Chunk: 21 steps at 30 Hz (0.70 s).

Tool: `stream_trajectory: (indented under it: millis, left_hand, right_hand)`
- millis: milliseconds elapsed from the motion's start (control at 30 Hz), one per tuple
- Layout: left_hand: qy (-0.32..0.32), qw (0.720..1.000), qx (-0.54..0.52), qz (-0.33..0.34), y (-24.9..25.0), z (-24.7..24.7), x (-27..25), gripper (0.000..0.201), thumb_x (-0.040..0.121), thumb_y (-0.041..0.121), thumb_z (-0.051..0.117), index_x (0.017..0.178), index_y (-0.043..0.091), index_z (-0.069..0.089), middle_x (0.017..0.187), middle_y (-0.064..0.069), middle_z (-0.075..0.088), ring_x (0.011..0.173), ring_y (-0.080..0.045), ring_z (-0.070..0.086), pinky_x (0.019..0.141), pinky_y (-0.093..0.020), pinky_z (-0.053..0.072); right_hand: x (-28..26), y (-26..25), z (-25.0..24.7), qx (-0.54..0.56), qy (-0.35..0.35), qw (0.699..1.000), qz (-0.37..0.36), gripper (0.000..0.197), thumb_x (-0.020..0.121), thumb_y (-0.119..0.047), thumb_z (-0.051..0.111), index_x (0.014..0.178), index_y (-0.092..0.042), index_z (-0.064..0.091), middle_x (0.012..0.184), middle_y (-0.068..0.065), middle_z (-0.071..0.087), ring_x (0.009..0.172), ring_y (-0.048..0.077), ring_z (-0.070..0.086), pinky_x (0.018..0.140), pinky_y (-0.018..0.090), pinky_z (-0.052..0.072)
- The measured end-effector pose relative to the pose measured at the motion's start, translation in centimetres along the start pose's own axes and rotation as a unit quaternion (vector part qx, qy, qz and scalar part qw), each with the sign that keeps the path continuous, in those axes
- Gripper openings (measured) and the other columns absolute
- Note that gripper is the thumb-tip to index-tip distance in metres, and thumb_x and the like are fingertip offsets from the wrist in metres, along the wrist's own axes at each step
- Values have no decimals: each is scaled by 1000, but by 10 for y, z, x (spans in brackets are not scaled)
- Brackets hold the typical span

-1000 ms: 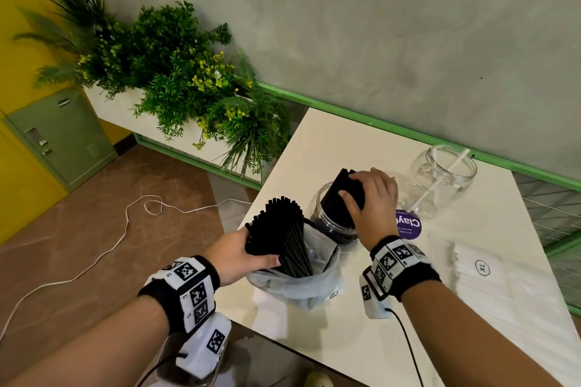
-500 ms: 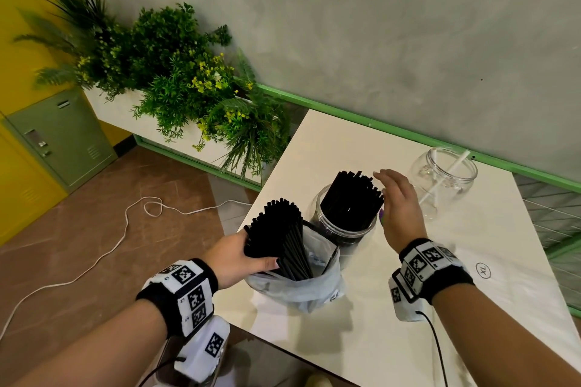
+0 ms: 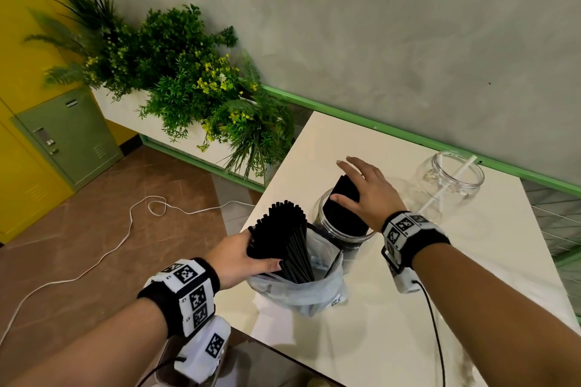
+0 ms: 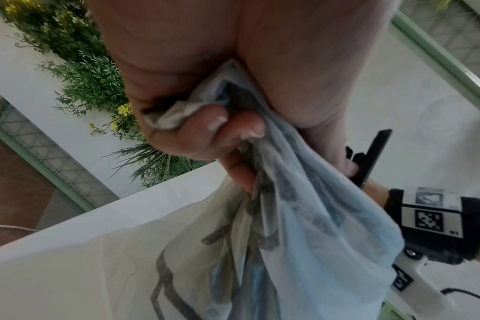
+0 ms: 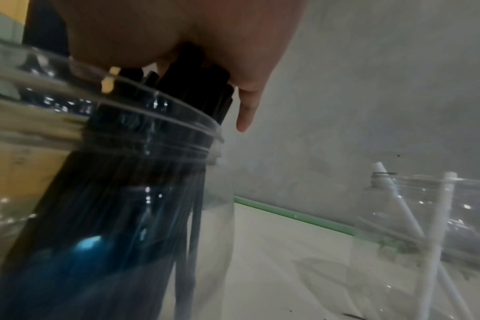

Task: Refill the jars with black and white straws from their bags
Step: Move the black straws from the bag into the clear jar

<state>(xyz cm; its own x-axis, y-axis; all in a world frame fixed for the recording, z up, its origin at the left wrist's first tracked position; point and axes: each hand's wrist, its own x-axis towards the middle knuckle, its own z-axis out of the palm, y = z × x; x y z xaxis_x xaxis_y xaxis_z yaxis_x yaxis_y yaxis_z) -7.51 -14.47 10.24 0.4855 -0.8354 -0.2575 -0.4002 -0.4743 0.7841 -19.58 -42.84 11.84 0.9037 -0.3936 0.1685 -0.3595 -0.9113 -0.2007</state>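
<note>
My left hand (image 3: 251, 253) grips a thick bundle of black straws (image 3: 283, 236) standing upright in a clear plastic bag (image 3: 301, 292) at the table's near left. The left wrist view shows its fingers (image 4: 219, 125) curled round the crumpled bag (image 4: 302, 227). Just behind it stands a clear jar (image 3: 341, 234) filled with black straws (image 3: 344, 198). My right hand (image 3: 358, 185) lies palm down on their tops with fingers spread. In the right wrist view the palm (image 5: 178, 32) covers the straw ends above the jar rim (image 5: 151, 134). A second clear jar (image 3: 449, 179) at the back right holds two or three white straws (image 3: 452, 179).
The white table (image 3: 440, 308) ends at its left edge near a planter of green foliage (image 3: 188, 88). A green rail (image 3: 408, 135) runs along the grey wall behind. A white cable (image 3: 125, 229) lies on the brown floor. A dark glossy surface (image 3: 257, 364) adjoins the near table edge.
My right hand left the jar's black straws, drew off to the right, and now lies on top of them again with fingers spread. The left hand has kept its grip on the bag's bundle.
</note>
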Motion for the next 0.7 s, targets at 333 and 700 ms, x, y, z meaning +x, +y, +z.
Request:
stream_trajectory:
  millis: [333,700]
  left_hand:
    - [14,1000,20,5,1,0,3,43,76,48,71,105,27,47,93,14,56,94,-10,56,65,-10,40]
    - [6,1000,5,9,-3,-2,2,47,72,53,70,106,28,48,96,13,59,95,-9,57,68,-13,41]
  right_hand:
    - [17,-14,11,10,201,979,-39,33,89,-40,50,89,-11,66,82,4,61,78,26,47,71,36,42]
    - [17,-9,5,-44,104,993,27,25,92,-36,56,94,-11,61,91,3,60,88,26,54,64,32,43]
